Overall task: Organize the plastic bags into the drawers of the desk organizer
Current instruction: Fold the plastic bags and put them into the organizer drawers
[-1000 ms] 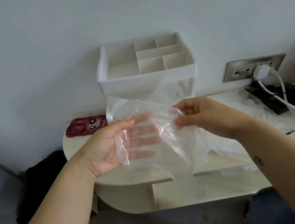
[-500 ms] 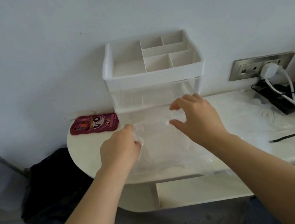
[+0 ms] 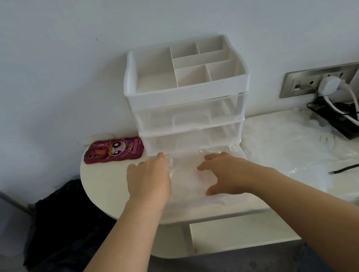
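Note:
A white desk organizer (image 3: 188, 94) stands against the wall, with open compartments on top and two clear drawers. Its upper drawer (image 3: 191, 116) is shut. The lower drawer (image 3: 239, 149) looks pulled out toward me. A clear plastic bag (image 3: 188, 180) lies flattened in it, right in front of the organizer. My left hand (image 3: 149, 180) rests palm down at the bag's left edge, fingers curled onto the plastic. My right hand (image 3: 226, 173) presses on the bag's right part with fingers spread. More clear plastic bags (image 3: 288, 145) lie crumpled on the desk to the right.
A phone in a red cartoon case (image 3: 114, 153) lies left of the organizer. At the right are a wall socket (image 3: 316, 79) with a white plug and cable (image 3: 358, 125), a black device (image 3: 341, 116) and a black strip (image 3: 349, 167). A black bag (image 3: 63, 229) sits on the floor at left.
Both hands lowered the clear bag from mid-air to the desk and pushed it forward and flat against the organizer's lower drawer. My view dropped and moved closer.

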A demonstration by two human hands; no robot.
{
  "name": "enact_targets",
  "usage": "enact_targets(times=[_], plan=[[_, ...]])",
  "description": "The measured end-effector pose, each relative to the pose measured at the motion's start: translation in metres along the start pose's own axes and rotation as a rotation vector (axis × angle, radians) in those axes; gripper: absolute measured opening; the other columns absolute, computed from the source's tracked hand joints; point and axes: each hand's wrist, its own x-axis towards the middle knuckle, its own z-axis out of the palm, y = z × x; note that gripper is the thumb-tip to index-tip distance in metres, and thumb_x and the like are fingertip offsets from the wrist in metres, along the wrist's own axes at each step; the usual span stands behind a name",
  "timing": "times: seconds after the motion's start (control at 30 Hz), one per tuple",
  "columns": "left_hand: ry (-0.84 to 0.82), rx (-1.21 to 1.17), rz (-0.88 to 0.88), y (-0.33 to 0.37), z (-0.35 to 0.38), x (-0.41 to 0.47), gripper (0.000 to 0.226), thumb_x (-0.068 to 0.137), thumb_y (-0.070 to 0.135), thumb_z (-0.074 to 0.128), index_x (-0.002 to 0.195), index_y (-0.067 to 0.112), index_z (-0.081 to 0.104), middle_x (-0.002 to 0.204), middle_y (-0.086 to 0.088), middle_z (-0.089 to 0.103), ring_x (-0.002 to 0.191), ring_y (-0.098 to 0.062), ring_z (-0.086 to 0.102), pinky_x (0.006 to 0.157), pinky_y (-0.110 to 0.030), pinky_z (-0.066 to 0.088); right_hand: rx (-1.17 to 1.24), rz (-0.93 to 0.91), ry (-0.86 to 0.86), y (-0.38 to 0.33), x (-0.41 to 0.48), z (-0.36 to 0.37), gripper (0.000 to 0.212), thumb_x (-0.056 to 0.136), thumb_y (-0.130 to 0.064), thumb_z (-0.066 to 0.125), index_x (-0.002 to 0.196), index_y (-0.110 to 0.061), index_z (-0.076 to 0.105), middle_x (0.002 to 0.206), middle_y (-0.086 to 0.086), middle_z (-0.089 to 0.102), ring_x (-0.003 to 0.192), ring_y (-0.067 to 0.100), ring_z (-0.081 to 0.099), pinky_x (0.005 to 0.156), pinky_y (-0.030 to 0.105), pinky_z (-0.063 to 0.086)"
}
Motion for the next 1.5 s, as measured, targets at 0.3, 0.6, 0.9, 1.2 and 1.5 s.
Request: enact_targets(times=[0.3,0.6,0.9,1.2,1.5], plan=[[0.113,-0.302,0.152,0.024,-0.014,-0.013,0.029,0.091,0.018,0.058,0.120,0.018,0.054,0.118,0.000,0.049,0.098,-0.019,0.056,0.072,-0.028,0.042,-0.025,0.010,-0.048,0.000,0.006,-0.004,0.072,0.082,-0.048,0.065,0.144,-0.029,0.034,0.145,-0.003,0.037,0.133,0.021,0.033,0.106,0.035,0.033],[-0.423,-0.354,0.077,0.034,0.008,0.007,0.035,0.089,0.033,0.059,0.120,0.018,0.059,0.128,-0.001,0.045,0.121,-0.022,0.044,0.094,-0.034,0.043,0.005,-0.041,0.204,-0.011,-0.001,-0.021,0.032,0.091,-0.032,0.057,0.122,-0.024,0.059,0.116,-0.004,0.063,0.110,0.016,0.056,0.085,0.029,0.045],[-0.400,-0.385,0.090,0.029,0.013,0.007,0.051,0.080,0.034,0.071,0.123,0.021,0.047,0.124,-0.002,0.037,0.112,-0.022,0.043,0.081,-0.029,0.039,-0.152,-0.003,0.048,-0.006,0.002,-0.005,0.035,0.088,-0.026,0.062,0.120,-0.016,0.054,0.124,0.006,0.049,0.111,0.024,0.047,0.091,0.035,0.045],[-0.536,-0.173,0.098,0.030,0.012,0.013,0.074,0.082,0.037,0.067,0.142,0.015,0.030,0.141,-0.015,0.029,0.134,-0.035,0.026,0.104,-0.042,0.037,-0.388,-0.031,0.268,-0.014,-0.009,-0.018,0.025,0.088,-0.014,0.061,0.113,-0.019,0.061,0.107,0.004,0.062,0.093,0.019,0.049,0.075,0.026,0.034],[-0.533,-0.227,0.140,0.026,0.020,0.018,0.075,0.077,0.034,0.071,0.141,0.024,0.032,0.144,-0.011,0.024,0.135,-0.033,0.025,0.104,-0.041,0.038,-0.131,0.059,-0.041,0.001,0.006,-0.003,0.050,0.085,-0.031,0.066,0.129,-0.012,0.049,0.124,0.009,0.050,0.115,0.026,0.047,0.093,0.033,0.043]])
